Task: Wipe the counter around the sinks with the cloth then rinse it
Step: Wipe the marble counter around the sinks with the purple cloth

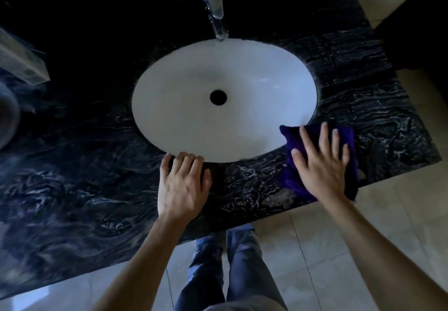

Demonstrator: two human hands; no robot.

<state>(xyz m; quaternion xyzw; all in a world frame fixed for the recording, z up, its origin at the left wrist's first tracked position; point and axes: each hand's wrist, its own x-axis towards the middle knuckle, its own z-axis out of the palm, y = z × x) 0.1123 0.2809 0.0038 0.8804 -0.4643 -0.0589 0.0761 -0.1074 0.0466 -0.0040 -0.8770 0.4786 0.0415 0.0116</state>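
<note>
The right hand [322, 165] lies flat with its fingers [324, 138] spread wide and straight, pressing down on the purple cloth [291, 179]. The cloth lies under that palm on the dark marbled desk [97, 189], at the near right edge of the white sink [218, 80], one corner just lapping over the rim. Its long axis seems to run from the rim back toward the desk's front edge. The left hand [183, 184] holds nothing; its fingers are loosely bent and rest at the sink's near rim, well apart from the cloth. The right hand is plainly the nearer one, so the wiping likely carries on around the rim. The tap [215, 5] stands at the far side.
</note>
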